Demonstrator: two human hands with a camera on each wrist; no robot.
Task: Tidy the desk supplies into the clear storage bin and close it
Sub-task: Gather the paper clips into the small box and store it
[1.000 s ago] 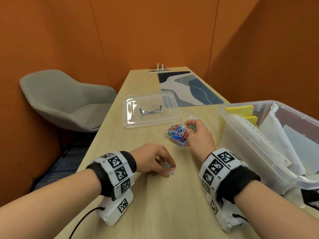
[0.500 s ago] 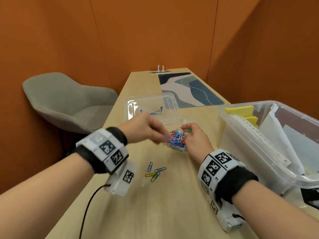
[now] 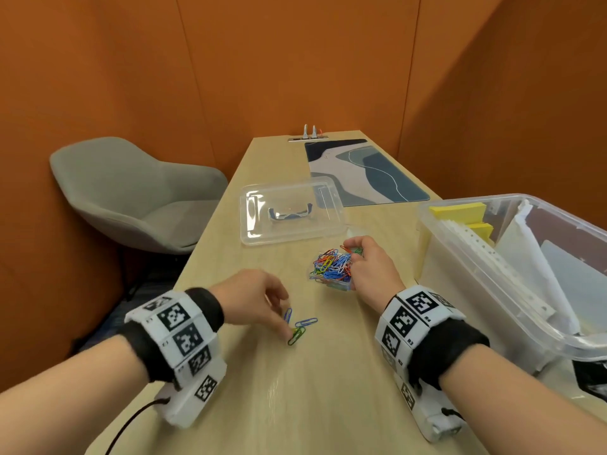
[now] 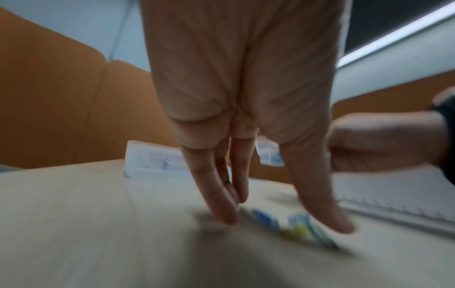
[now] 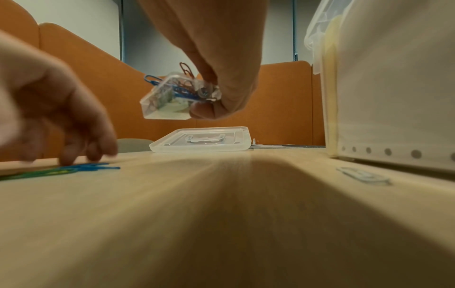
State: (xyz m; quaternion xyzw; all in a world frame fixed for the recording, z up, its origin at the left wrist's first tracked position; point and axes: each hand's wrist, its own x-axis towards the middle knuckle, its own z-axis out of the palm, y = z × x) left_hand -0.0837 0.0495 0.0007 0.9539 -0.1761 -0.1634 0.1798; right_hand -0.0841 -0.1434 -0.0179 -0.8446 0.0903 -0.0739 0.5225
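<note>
Several loose coloured paper clips (image 3: 298, 327) lie on the wooden desk (image 3: 328, 389). My left hand (image 3: 285, 318) reaches down to them, fingers straight; in the blurred left wrist view its fingertips (image 4: 225, 218) touch the desk beside the clips (image 4: 264, 218), gripping nothing. My right hand (image 3: 353, 264) holds a small clear box (image 3: 330, 269) heaped with coloured clips. In the right wrist view the box (image 5: 169, 97) hangs tilted above the desk, pinched between thumb and fingers. The clear storage bin (image 3: 437, 257) stands open at the right with yellow notes and papers inside.
The bin's clear lid (image 3: 289, 213) lies flat behind the clip box. A patterned desk mat (image 3: 361, 172) lies farther back. One pale clip (image 5: 362, 175) lies beside the bin wall (image 5: 393, 97). A grey chair (image 3: 131, 192) stands left of the desk.
Half a second ago my left hand was up at the clip box; it has come back down to the loose clips. The right hand still holds the box.
</note>
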